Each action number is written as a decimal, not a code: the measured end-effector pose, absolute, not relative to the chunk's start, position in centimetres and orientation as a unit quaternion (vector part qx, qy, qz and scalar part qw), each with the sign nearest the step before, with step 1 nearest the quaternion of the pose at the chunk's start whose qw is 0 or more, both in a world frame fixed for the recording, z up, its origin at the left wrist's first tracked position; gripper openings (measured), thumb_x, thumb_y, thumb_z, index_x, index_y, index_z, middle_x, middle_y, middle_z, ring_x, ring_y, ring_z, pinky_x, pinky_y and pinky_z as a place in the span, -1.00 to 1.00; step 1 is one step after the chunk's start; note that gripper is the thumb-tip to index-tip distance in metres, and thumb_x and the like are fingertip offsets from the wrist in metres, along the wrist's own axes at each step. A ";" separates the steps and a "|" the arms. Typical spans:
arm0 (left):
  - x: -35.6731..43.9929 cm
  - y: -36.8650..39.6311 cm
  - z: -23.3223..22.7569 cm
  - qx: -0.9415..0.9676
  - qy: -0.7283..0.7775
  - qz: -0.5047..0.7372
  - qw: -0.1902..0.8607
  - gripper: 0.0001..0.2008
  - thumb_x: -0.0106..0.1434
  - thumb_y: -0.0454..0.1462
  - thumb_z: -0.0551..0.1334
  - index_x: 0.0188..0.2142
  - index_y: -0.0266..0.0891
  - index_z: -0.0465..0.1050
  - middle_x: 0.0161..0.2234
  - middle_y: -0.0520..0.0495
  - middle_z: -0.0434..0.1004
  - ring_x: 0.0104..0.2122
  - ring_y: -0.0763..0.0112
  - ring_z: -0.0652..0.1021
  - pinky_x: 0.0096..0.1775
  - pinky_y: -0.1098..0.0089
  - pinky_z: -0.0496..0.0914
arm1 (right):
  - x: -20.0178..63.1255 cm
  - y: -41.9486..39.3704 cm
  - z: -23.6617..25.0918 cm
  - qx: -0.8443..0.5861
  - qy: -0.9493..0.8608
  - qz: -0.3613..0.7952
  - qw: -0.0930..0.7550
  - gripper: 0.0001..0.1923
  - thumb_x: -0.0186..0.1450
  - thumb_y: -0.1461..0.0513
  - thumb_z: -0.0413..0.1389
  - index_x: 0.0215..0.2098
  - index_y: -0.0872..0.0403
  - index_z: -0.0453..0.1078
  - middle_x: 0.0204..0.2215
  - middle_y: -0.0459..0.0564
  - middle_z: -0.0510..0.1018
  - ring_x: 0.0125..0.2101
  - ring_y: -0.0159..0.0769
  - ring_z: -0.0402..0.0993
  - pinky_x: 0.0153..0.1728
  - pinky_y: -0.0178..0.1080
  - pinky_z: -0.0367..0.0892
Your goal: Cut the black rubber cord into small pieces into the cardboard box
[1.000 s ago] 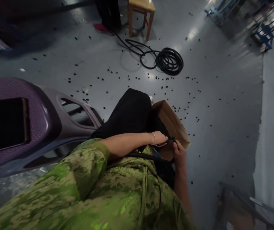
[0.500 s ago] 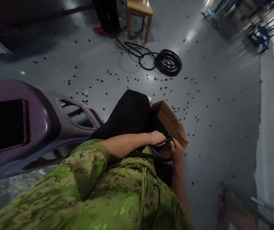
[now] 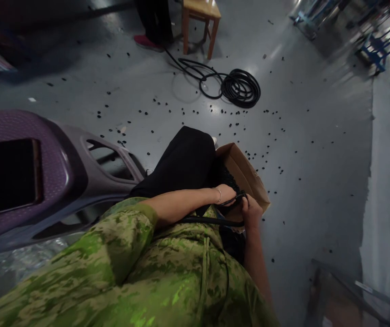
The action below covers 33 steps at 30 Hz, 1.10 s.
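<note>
My left hand (image 3: 226, 194), with a thin bracelet at the wrist, is closed around a slim dark tool-like piece (image 3: 238, 197) whose kind I cannot make out. Its far end meets my right hand (image 3: 252, 212), where thumb and fingers pinch a black hose (image 3: 211, 221). From the right hand the hose loops back across my lap and passes under my left forearm. Both hands are over an open cardboard box (image 3: 249, 181) between my legs. Small black pieces (image 3: 228, 176) fill part of the box, partly hidden by the left hand.
A coil of black hose (image 3: 241, 88) lies ahead on the floor, near a wooden stool (image 3: 201, 11) and a person's legs (image 3: 154, 22). Small black pieces are scattered around. At left, a phone (image 3: 12, 175) rests on a purple plastic stool (image 3: 56, 163).
The slim dark piece between my hands has shifted slightly, and the left hand has turned a little. Both hands stay over the box. The whole view has moved slightly.
</note>
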<state>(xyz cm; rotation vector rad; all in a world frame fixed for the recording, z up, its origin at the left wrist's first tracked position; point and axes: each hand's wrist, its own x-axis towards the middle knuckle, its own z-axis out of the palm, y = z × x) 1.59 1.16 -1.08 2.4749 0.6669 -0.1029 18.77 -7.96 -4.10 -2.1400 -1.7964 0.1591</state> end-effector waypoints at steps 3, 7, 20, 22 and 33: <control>1.6 1.3 -1.3 0.920 0.259 -0.037 0.292 -0.71 0.24 -0.16 0.09 -0.32 -0.35 0.46 -0.37 -0.28 0.57 -0.33 0.16 0.58 -0.34 0.35 0.41 | 18.7 -7.8 -4.2 -0.756 -0.627 0.054 0.182 -0.52 0.33 0.05 -0.15 -0.11 0.15 0.48 -0.20 0.12 0.59 -0.19 -0.23 0.50 -0.16 -0.27 0.32; 1.6 1.4 -1.6 0.915 0.253 -0.045 0.309 -0.70 0.25 -0.14 0.08 -0.25 -0.33 0.44 -0.31 -0.29 0.57 -0.29 0.16 0.58 -0.31 0.34 0.42 | 18.8 -8.0 -3.7 -0.731 -0.655 0.080 0.172 -0.53 0.34 0.04 -0.14 -0.11 0.14 0.48 -0.22 0.11 0.59 -0.21 -0.25 0.50 -0.18 -0.29 0.33; 1.6 1.3 -0.5 0.923 0.250 -0.069 0.286 -0.72 0.24 -0.20 0.09 -0.29 -0.40 0.46 -0.32 -0.35 0.57 -0.29 0.11 0.59 -0.33 0.32 0.43 | 18.4 -7.7 -4.3 -0.746 -0.653 0.027 0.127 -0.50 0.35 0.04 -0.20 -0.13 0.14 0.48 -0.32 0.11 0.59 -0.32 -0.28 0.47 -0.29 -0.34 0.27; 1.6 1.3 -0.7 0.921 0.257 -0.066 0.285 -0.71 0.24 -0.19 0.10 -0.28 -0.40 0.45 -0.33 -0.35 0.57 -0.30 0.10 0.59 -0.34 0.33 0.42 | 18.3 -7.7 -4.4 -0.751 -0.645 0.026 0.142 -0.48 0.35 0.04 -0.21 -0.13 0.16 0.48 -0.28 0.13 0.59 -0.29 -0.26 0.48 -0.26 -0.32 0.29; 1.8 1.3 -1.6 0.897 0.266 -0.046 0.350 -0.76 0.20 -0.18 0.13 -0.28 -0.27 0.49 -0.33 -0.15 0.59 -0.33 0.28 0.58 -0.35 0.44 0.38 | 18.8 -8.2 -3.2 -0.715 -0.679 0.082 0.144 -0.53 0.34 0.04 -0.15 -0.11 0.10 0.49 -0.27 0.08 0.60 -0.26 -0.27 0.49 -0.22 -0.31 0.32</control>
